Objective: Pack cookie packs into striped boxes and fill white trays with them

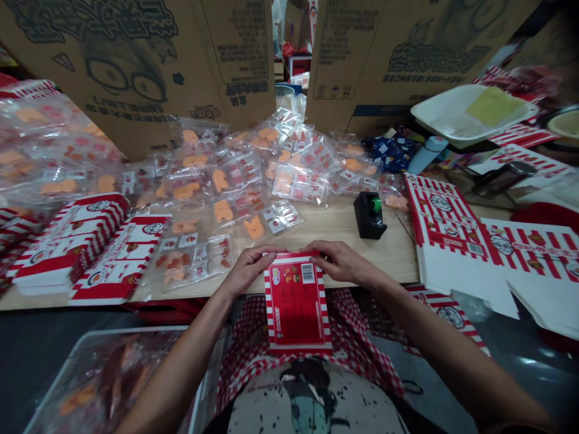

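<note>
A red box with red-and-white striped edges and a barcode (296,301) is held close to my body at the front edge of the table. My left hand (253,265) grips its far left corner, thumb on top. On the far right corner, my right hand (337,260) is closed with its fingers curled over the edge. Just beyond the hands lie clear plastic packets with orange pieces and small printed cards (224,211). A black tape dispenser (370,216) with a green core stands ahead of my right hand.
Stacked striped boxes (72,241) sit at left, flat striped cartons (446,211) at right. Large brown cardboard boxes (181,66) wall off the back. A white basket (474,111) holds something yellow. Below the table at left stands a clear-sided bin (113,333) with more packets.
</note>
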The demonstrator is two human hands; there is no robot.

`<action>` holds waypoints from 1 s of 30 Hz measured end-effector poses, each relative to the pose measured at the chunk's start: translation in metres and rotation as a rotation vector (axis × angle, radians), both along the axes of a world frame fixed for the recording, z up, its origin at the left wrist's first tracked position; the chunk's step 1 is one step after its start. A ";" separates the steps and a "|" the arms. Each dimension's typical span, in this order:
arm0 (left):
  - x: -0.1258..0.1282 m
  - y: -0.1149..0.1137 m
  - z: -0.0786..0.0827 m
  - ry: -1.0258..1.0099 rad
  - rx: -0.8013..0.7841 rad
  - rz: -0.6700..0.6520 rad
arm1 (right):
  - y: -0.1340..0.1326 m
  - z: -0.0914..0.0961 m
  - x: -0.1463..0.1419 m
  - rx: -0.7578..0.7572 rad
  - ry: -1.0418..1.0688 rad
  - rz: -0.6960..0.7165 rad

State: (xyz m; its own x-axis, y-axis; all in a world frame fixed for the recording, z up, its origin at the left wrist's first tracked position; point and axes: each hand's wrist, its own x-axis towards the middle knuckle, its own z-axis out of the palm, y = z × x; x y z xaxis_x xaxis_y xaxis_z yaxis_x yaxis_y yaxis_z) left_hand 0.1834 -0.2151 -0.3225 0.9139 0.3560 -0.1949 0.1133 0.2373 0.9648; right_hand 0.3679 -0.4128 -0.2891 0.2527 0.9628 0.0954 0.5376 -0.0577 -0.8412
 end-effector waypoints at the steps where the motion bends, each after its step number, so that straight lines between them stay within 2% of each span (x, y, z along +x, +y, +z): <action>1: -0.002 0.002 -0.001 0.004 0.070 -0.011 | -0.001 -0.006 -0.003 0.027 0.056 -0.035; 4: -0.003 0.003 -0.003 0.028 0.151 0.002 | -0.002 -0.020 -0.013 0.071 0.253 -0.140; 7: 0.001 -0.002 0.006 0.033 0.135 0.019 | -0.001 -0.014 -0.023 0.078 0.370 -0.226; 10: 0.008 -0.008 0.039 0.009 0.253 0.112 | -0.003 0.012 -0.021 0.129 0.413 -0.226; 12: 0.013 -0.010 0.071 -0.069 0.457 0.200 | -0.008 0.028 -0.004 0.197 0.398 -0.193; 13: 0.016 -0.010 0.086 -0.161 0.585 0.253 | -0.012 0.033 0.011 0.222 0.368 -0.234; 14: 0.019 -0.010 0.099 -0.291 0.715 0.314 | -0.018 0.034 0.029 0.222 0.324 -0.351; 16: 0.026 -0.011 0.113 -0.530 0.916 0.395 | -0.035 0.028 0.070 0.163 0.223 -0.738; 17: 0.031 -0.012 0.114 -0.608 0.971 0.399 | -0.044 0.021 0.089 0.083 0.192 -0.947; 19: 0.041 -0.016 0.102 -0.649 1.002 0.343 | -0.060 0.002 0.119 -0.019 0.211 -1.093; 22: 0.055 -0.018 0.072 -0.610 0.954 0.275 | -0.069 -0.025 0.137 -0.101 0.327 -1.082; 24: 0.060 -0.019 0.058 -0.613 0.938 0.272 | -0.066 -0.033 0.137 -0.114 0.408 -1.072; 26: 0.063 -0.020 0.053 -0.623 0.944 0.259 | -0.063 -0.035 0.135 -0.086 0.477 -1.063; 30: 0.063 -0.025 0.057 -0.629 1.030 0.193 | -0.062 -0.040 0.125 0.023 0.542 -1.057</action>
State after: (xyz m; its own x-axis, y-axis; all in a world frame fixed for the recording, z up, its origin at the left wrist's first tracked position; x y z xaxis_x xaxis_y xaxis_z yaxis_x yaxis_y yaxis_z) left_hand 0.2459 -0.2402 -0.2653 0.6622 0.2231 0.7153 -0.3932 -0.7092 0.5852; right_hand 0.4927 -0.4746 -0.3291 0.9338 0.2520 -0.2539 -0.1937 -0.2406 -0.9511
